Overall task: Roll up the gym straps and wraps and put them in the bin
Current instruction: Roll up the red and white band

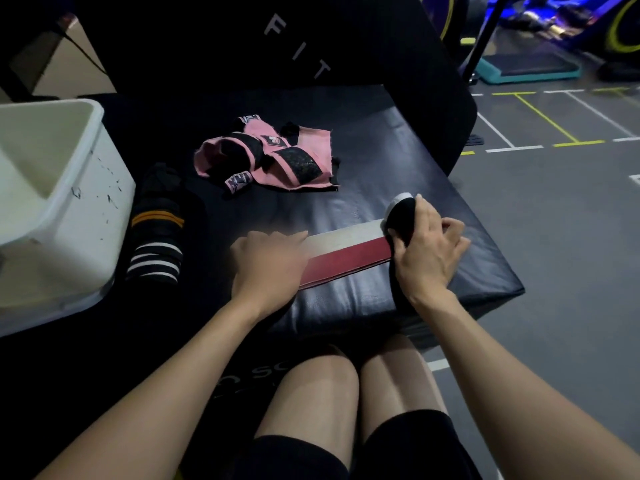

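A red and white strap [349, 251] lies flat across a black padded box [398, 161]. Its right end is wound into a small roll [401, 216], black outside with white edges. My right hand [429, 251] grips that roll from the right. My left hand [268, 265] lies flat on the strap's left part and presses it down, slightly blurred. Pink and black wraps [273, 157] lie in a loose heap farther back on the box. A black wrap with orange and white stripes [156, 230] lies at the box's left side, next to the white bin [97, 209].
The white bin stands tilted at the left, its inside bare where visible. A black upright pad marked FIT [298, 50] rises behind the box. My bare knees [349, 386] are under the box's near edge. Grey gym floor with painted lines [547, 126] spreads right.
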